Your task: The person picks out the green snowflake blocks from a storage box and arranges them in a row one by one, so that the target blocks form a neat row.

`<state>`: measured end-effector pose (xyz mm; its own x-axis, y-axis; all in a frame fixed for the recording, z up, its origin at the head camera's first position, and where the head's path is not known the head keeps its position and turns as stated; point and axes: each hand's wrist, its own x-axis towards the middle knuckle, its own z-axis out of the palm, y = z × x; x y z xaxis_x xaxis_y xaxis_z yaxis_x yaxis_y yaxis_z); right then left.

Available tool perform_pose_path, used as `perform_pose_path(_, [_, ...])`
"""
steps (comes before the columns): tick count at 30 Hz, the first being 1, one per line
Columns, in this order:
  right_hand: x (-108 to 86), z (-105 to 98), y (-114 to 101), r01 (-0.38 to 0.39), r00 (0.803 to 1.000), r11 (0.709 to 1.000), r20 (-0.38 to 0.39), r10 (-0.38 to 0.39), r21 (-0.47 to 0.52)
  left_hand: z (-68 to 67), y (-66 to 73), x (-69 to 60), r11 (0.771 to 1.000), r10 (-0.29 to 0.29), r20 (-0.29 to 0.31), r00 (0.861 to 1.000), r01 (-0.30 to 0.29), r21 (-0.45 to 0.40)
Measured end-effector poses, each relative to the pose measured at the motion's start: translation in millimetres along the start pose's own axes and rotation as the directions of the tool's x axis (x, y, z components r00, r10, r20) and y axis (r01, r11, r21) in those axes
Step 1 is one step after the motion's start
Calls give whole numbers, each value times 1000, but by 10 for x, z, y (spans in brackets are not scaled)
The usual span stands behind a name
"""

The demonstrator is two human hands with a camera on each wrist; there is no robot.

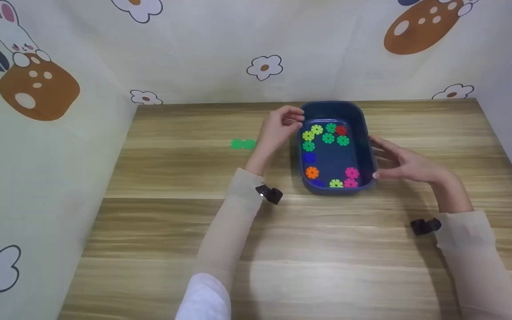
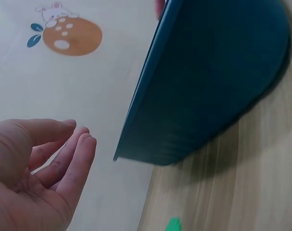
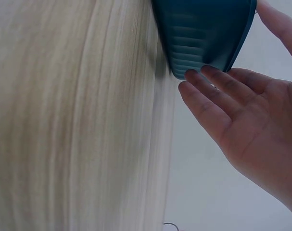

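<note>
A dark blue rectangular bin (image 1: 336, 190) stands on the table, with several small notched plastic discs on its floor: an orange disc (image 1: 312, 173), a red disc (image 1: 341, 130), and green, yellow, blue and pink ones. My left hand (image 1: 278, 129) hovers just beside the bin's left rim. In the left wrist view, its loosely bent fingers (image 2: 78, 168) hold nothing and a gap separates them from the bin wall. Along the right side, my right hand (image 1: 409, 164) has its nearly straight fingers at the outer wall and its thumb near the front right corner.
Two joined green discs (image 1: 243, 144) lie on the wooden table (image 1: 171, 231), left of the left hand and partly hidden by it. A printed cloth backdrop (image 1: 207, 66) with flowers and rabbits rises behind the table and at its left side.
</note>
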<state>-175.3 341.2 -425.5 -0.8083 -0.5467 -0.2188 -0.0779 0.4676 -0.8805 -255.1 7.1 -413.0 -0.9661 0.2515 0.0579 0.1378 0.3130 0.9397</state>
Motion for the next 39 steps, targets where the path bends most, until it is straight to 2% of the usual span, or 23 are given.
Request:
perform_pose_path(7, [5, 2, 4, -7, 1000, 1000, -7, 7, 2, 289, 85, 48, 998, 27, 57, 998, -31, 61])
perform_pose_path(12, [13, 2, 10, -6, 1000, 1000, -4, 6, 25, 479, 87, 85, 996, 26, 92, 995, -34, 85])
perform_pose_path(16, [23, -13, 33, 13, 1000, 999, 8, -13, 37, 591, 102, 119, 992, 38, 115, 993, -51, 115])
perform_pose_path(19, [18, -24, 48, 22, 1000, 999, 11, -23, 36, 662, 114, 143, 991, 25, 147, 989, -44, 129])
perform_pose_path(21, [8, -25, 49, 19, 1000, 999, 9, -20, 33, 713, 110, 153, 987, -6, 165, 986, -21, 162])
perform_pose_path(24, [2, -20, 55, 32, 999, 999, 15, -33, 39, 801, 89, 168, 978, -89, 184, 979, 51, 203])
perform_pose_path(28, [4, -10, 58, 35, 999, 998, 24, -36, 50, 901, 65, 184, 950, -220, 193, 956, 165, 264])
perform_pose_path(31, [6, -8, 51, 23, 999, 998, 28, -25, 54, 954, 43, 195, 926, -286, 190, 939, 219, 307])
perform_pose_path(35, [-1, -10, 44, 17, 999, 998, 29, -18, 54, 1001, 20, 204, 888, -308, 197, 931, 207, 411])
perform_pose_path(39, [0, 5, 45, 19, 999, 998, 28, -21, 59, 1015, 1, 191, 870, -295, 256, 921, 148, 470])
